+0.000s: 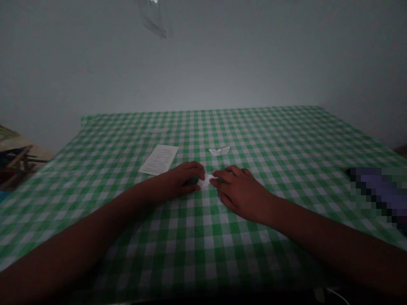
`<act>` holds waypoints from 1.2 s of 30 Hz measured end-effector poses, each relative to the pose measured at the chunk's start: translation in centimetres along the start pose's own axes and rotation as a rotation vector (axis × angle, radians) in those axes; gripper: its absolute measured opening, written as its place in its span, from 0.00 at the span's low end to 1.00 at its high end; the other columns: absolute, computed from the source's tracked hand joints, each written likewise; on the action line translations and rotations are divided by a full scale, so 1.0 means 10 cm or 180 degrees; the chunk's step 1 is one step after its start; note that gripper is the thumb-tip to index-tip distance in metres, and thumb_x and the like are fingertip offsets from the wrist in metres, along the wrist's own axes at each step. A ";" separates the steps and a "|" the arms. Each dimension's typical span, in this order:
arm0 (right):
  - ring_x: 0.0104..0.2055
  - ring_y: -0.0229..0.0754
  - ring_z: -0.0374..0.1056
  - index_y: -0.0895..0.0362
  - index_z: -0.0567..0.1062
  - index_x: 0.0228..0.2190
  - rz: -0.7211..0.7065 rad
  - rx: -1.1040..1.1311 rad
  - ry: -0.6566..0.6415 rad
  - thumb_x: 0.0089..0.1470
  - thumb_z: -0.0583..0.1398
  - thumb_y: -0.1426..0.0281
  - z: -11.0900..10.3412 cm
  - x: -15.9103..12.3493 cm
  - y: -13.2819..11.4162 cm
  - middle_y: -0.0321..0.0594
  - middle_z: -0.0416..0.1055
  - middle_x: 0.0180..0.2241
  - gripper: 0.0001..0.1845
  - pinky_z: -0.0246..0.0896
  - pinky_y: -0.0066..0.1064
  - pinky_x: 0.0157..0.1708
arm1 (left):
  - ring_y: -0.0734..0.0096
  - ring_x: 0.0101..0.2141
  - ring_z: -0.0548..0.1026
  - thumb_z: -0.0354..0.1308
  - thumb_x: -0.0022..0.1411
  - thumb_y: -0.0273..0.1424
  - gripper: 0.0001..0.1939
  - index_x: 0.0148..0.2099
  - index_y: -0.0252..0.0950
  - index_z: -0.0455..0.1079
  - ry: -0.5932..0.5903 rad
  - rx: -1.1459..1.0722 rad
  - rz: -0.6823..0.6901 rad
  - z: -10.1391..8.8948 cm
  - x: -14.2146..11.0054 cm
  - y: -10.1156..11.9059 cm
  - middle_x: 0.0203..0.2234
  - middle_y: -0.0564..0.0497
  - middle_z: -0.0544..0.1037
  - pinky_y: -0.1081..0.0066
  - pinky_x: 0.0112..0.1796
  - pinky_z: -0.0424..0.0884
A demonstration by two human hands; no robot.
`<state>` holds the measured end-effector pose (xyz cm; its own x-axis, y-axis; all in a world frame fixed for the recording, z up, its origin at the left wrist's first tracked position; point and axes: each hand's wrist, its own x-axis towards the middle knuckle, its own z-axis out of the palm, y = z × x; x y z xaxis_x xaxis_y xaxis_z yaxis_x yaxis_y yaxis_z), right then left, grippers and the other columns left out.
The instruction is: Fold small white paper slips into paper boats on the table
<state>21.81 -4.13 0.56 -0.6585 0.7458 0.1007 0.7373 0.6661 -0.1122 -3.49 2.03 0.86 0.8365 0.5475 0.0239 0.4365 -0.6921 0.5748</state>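
A small folded piece of printed paper (pixel 206 181) lies on the checked tablecloth between my two hands. My left hand (pixel 182 180) has its thumb and fingertips closed on the paper's left side. From the right, my right hand (pixel 243 190) presses its fingertips onto the paper's other side. Both hands cover parts of it, so its full shape is hidden. Just beyond my hands stands a small folded paper boat (pixel 219 151). Left of it lies a flat printed sheet (pixel 160 159), close to my left wrist.
A green and white checked tablecloth (pixel 197 245) covers the table. A pale paper strip (pixel 157 130) lies far back on the left. On the right is a dark, pixelated flat object (pixel 378 192). A plain wall (pixel 203 63) rises behind the table.
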 end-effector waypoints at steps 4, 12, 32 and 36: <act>0.57 0.58 0.60 0.56 0.70 0.57 -0.0006 -0.0009 -0.0022 0.64 0.51 0.68 -0.01 0.00 0.00 0.45 0.65 0.61 0.22 0.60 0.53 0.50 | 0.61 0.55 0.66 0.56 0.67 0.31 0.13 0.53 0.41 0.66 -0.0009 0.0056 -0.0030 0.00 0.00 0.03 0.55 0.46 0.67 0.57 0.57 0.63; 0.57 0.58 0.59 0.54 0.71 0.57 0.0013 0.0071 -0.0023 0.64 0.51 0.68 -0.01 0.01 0.02 0.45 0.66 0.60 0.22 0.60 0.53 0.50 | 0.59 0.58 0.64 0.60 0.65 0.35 0.17 0.55 0.41 0.65 -0.0074 0.0056 -0.0009 0.00 -0.02 0.01 0.58 0.45 0.65 0.57 0.58 0.62; 0.55 0.56 0.60 0.55 0.75 0.52 0.0497 0.0107 0.0405 0.64 0.55 0.62 -0.03 0.03 0.14 0.46 0.71 0.53 0.19 0.57 0.49 0.52 | 0.56 0.58 0.65 0.56 0.69 0.35 0.11 0.51 0.39 0.69 0.0248 0.0476 0.0140 0.10 -0.05 0.05 0.58 0.43 0.67 0.52 0.59 0.62; 0.54 0.53 0.61 0.56 0.73 0.54 0.0385 0.0351 0.0484 0.64 0.56 0.60 0.02 0.04 0.13 0.47 0.71 0.52 0.21 0.57 0.48 0.52 | 0.55 0.57 0.65 0.57 0.67 0.33 0.21 0.60 0.41 0.60 0.0334 0.0486 0.0057 0.16 -0.04 0.05 0.55 0.44 0.69 0.49 0.58 0.62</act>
<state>22.51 -2.97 0.22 -0.5297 0.8173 0.2268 0.7832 0.5740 -0.2391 -3.11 0.71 -0.21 0.8089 0.5749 0.1227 0.4738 -0.7612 0.4429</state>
